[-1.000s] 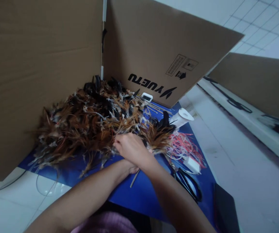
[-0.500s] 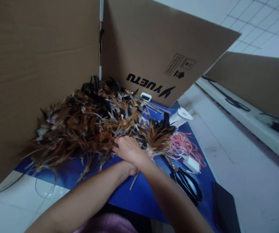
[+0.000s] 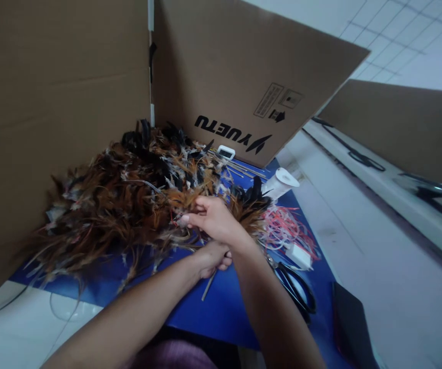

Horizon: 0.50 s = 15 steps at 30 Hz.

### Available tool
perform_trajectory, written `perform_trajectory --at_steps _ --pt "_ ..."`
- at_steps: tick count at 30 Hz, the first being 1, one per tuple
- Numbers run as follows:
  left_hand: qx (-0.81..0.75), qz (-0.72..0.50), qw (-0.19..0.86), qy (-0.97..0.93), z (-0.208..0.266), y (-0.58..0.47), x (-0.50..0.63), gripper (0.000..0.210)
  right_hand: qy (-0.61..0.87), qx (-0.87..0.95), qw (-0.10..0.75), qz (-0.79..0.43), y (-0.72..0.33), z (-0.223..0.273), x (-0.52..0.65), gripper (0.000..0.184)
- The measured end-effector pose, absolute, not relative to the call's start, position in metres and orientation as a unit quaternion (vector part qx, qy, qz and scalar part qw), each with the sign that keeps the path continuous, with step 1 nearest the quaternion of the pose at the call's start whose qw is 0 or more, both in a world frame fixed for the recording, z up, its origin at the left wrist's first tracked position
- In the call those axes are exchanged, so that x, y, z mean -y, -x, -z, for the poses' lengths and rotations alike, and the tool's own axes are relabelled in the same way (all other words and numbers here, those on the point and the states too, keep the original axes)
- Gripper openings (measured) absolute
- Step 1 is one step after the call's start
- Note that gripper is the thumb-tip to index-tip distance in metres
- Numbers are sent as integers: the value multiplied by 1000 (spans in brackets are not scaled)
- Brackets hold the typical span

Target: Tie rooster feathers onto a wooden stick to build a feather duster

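My left hand [image 3: 215, 258] is curled closed low over the blue table, around a thin stick [image 3: 207, 288] whose lower end sticks out below. What is at the stick's upper end is hidden by my right forearm. Crossing above the left wrist, my right hand [image 3: 216, 218] reaches to the right edge of a large heap of brown and black feathers [image 3: 128, 200]. Its thumb and fingertips stand apart at the feathers, beside a pale tuft with a red tie [image 3: 176, 220]. More brown-and-black feathers [image 3: 249, 205] spread out just right of the right hand.
Red and white strips [image 3: 286, 230], a white spool [image 3: 282, 183] and black-handled scissors [image 3: 293, 287] lie to the right. A dark flat object [image 3: 353, 328] lies at the right corner. Several thin sticks [image 3: 246, 168] and a small white display [image 3: 226, 152] lie before the cardboard walls [image 3: 221, 77].
My right hand has lifted slightly off the feathers, and its thumb and fingers have spread apart. My left hand stays closed on the stick. The view has shifted a little.
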<state>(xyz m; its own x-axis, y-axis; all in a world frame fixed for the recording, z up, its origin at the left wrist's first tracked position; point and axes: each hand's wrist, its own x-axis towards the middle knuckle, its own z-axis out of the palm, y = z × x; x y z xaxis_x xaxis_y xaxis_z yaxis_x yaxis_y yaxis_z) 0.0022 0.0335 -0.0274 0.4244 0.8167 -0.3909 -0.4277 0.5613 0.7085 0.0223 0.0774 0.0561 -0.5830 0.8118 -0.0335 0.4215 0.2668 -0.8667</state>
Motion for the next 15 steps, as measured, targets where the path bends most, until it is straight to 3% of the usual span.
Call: perform_trajectory --at_steps 4,9,15 --pt "-375 -387 790 -292 22 -1 -34 31 411 679 304 -527 -51 -71 -68 17" --pt "-358 -386 781 -336 21 0 -32 37 445 638 399 -486 -102 -77 -57 24" --pt "-392 -387 744 -378 20 -4 -26 42 509 612 415 -441 -133 -51 -48 27"
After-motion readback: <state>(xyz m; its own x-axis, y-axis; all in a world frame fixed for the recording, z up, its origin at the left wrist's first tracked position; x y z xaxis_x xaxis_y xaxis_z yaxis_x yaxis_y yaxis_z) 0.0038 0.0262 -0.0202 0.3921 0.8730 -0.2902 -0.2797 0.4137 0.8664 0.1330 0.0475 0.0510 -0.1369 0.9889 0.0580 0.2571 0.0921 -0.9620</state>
